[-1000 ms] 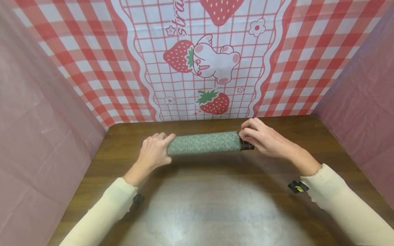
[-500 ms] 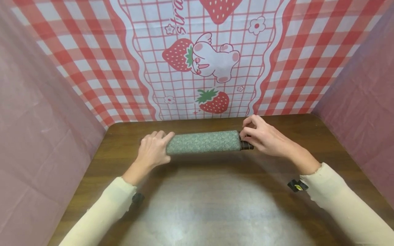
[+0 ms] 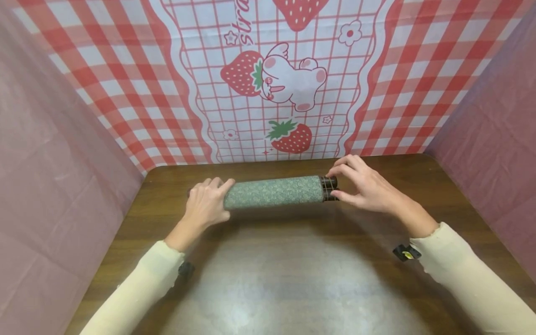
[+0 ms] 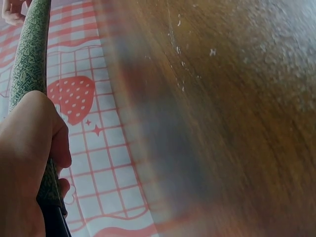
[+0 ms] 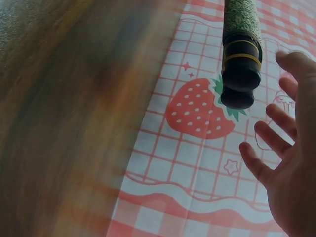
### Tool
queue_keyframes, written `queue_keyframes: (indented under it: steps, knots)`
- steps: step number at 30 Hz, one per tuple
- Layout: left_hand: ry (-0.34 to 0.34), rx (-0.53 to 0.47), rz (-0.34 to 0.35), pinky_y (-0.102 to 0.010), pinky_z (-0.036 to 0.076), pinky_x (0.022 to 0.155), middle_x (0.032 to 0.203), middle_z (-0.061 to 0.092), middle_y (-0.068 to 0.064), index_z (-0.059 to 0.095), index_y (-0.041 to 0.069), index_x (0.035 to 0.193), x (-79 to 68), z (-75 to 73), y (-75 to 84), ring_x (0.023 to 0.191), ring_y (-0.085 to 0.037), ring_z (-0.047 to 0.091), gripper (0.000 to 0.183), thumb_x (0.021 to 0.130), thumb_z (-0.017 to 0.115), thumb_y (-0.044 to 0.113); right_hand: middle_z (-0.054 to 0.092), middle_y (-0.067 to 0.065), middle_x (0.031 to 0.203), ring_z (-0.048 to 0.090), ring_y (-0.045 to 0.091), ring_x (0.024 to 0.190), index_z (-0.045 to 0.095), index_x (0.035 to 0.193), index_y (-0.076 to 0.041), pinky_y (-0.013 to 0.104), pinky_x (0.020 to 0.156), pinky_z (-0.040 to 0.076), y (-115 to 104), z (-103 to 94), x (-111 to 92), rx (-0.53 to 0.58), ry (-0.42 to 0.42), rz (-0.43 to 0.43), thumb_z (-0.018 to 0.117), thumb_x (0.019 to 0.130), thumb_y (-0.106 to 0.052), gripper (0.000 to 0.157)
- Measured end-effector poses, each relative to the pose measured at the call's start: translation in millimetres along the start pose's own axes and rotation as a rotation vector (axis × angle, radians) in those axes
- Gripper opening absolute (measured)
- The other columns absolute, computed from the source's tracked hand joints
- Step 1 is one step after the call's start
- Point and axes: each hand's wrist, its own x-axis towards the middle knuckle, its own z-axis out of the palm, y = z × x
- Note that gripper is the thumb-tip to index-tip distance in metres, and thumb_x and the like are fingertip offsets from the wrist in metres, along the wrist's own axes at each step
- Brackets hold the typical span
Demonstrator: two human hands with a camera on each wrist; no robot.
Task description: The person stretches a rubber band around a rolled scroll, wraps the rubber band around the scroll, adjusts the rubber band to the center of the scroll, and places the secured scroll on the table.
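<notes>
A rolled scroll (image 3: 274, 191) in green leaf-patterned cloth is held level over the far part of the table. My left hand (image 3: 208, 202) grips it near its left end, and in the left wrist view the thumb and fingertips wrap round the roll (image 4: 30, 57). At the right end two dark roller knobs (image 3: 329, 188) stick out side by side, ringed with thin gold bands. My right hand (image 3: 368, 188) is spread around these knobs, thumb and forefinger apart. The right wrist view shows its fingers (image 5: 274, 140) standing off beside the knobs (image 5: 241, 74), holding nothing.
The brown wooden table (image 3: 268, 279) lies below. A red-and-white checked cloth (image 3: 289, 83) with strawberries hangs behind its far edge. Pink curtains (image 3: 46, 186) stand at both sides. Dark wrist cameras (image 3: 406, 252) sit at the cream sleeves.
My right hand has loosened from the scroll's right end and its fingers have spread, baring the knobs. The scroll has shifted slightly left with my left hand.
</notes>
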Motion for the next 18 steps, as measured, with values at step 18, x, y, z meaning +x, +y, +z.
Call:
queue_keyframes:
  steps: [18]
  knots:
    - [-0.014,0.001,-0.009,-0.045,0.063,0.066,0.104,0.081,-0.014,0.071,0.016,0.137,1.3,-4.3,7.3,0.083,-0.033,0.072,0.079,0.061,0.091,0.026,0.072,0.015,0.143,0.057,0.041,0.138,0.061,0.151,-0.011,0.061,0.097,0.054,-8.5,13.5,-3.1,-0.167,-0.257,0.299,0.101,0.078,-0.032,0.086]
